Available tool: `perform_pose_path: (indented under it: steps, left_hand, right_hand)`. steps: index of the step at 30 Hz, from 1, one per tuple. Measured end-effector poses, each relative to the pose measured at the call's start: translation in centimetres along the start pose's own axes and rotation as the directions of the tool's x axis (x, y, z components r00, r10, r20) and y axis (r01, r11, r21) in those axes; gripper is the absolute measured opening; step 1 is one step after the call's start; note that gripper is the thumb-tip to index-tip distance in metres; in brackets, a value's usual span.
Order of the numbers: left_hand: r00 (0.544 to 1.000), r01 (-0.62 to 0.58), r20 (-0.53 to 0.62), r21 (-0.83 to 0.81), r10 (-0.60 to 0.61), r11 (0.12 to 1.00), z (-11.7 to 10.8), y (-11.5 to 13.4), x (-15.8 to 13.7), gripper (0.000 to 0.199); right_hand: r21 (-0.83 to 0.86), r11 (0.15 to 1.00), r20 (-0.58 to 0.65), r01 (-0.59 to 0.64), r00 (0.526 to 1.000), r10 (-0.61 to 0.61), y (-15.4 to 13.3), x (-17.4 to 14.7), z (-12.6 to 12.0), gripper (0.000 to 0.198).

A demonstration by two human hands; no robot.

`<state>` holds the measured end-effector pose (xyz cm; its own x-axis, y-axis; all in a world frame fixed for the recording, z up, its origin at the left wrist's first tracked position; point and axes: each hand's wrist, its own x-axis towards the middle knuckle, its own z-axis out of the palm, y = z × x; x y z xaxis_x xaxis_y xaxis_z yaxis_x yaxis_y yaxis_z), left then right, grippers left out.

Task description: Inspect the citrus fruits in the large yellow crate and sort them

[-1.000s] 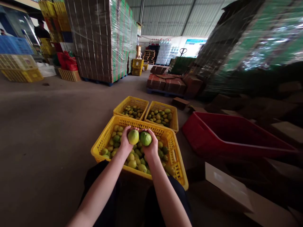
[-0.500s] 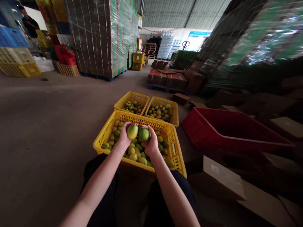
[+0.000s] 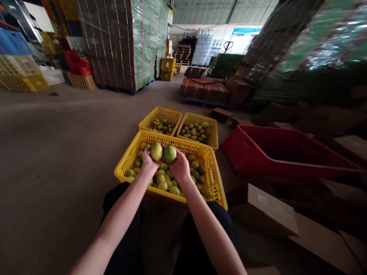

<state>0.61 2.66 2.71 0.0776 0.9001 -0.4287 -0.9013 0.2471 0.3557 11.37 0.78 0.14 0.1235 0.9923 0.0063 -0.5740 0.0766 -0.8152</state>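
Note:
Over the large yellow crate [image 3: 220,191] my left hand [image 3: 149,162] is closed around a yellow-green lemon [image 3: 156,151]. My right hand [image 3: 180,166] grips a greener lemon [image 3: 170,154] right beside it, the two fruits nearly touching. Both are held above the many loose lemons [image 3: 161,178] lying in the crate, some yellow, some green. My fingertips are partly hidden behind the fruit. The crate stands just in front of my knees.
Two smaller yellow crates [image 3: 180,131] with lemons adjoin the large one's far side. A red tub [image 3: 241,154] and cardboard boxes [image 3: 272,208] lie to the right. Farther off stand wrapped pallet stacks [image 3: 114,46] and a loaded pallet [image 3: 200,100]. A person is partly visible far left.
Both hands have shifted slightly up and left in view with their lemons. The right-hand lemon appears turned, showing a lighter green side. My view has tilted slightly.

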Motion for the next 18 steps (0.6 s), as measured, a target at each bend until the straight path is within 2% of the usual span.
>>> perform_pose_path:
  steps: [3,5,6,8,10,12,14,16,18]
  left_hand:
    - [0.999,0.004,0.043,0.007,-0.005,1.0,-0.1,0.0,-0.1,0.024]
    - [0.995,0.024,0.101,0.022,-0.026,0.999,-0.1,-0.1,-0.3,0.026]
    - [0.99,0.035,0.132,0.036,-0.039,0.999,0.0,-0.3,-0.5,0.027]
    - [0.98,0.047,0.189,0.062,-0.058,0.997,0.2,-0.8,-0.9,0.028]
    - [0.973,0.05,0.222,0.081,-0.067,0.995,0.6,-1.5,-1.4,0.027]
    - [0.967,0.035,0.248,0.1,-0.059,0.994,0.9,-2.1,-1.7,0.027]
    - [0.967,0.004,0.252,0.118,-0.034,0.993,1.1,-2.6,-2.0,0.026]
    - [0.974,-0.052,0.225,0.128,0.023,0.99,1.2,-2.8,-2.2,0.025]
    - [0.98,-0.132,0.169,0.147,0.107,0.98,0.9,-2.8,-2.1,0.025]
  right_hand:
    - [-0.065,0.997,-0.018,0.028,0.999,-0.029,0.1,-0.6,0.0,0.034]
    - [-0.257,0.955,-0.02,0.15,0.987,-0.16,0.0,-1.2,0.1,0.045]
    - [-0.387,0.892,0.004,0.235,0.967,-0.253,0.0,-1.5,0.1,0.051]
    - [-0.611,0.693,0.103,0.384,0.906,-0.411,0.0,-1.9,0.1,0.06]
    - [-0.721,0.528,0.198,0.45,0.863,-0.465,0.1,-2.2,0.1,0.066]
    - [-0.78,0.415,0.265,0.468,0.848,-0.458,0.1,-2.3,0.0,0.066]
    - [-0.805,0.339,0.315,0.488,0.834,-0.453,-0.1,-2.3,0.0,0.061]
    - [-0.795,0.306,0.354,0.524,0.81,-0.468,-0.3,-2.3,0.0,0.057]
    - [-0.755,0.316,0.398,0.575,0.784,-0.476,-0.6,-2.4,0.1,0.056]
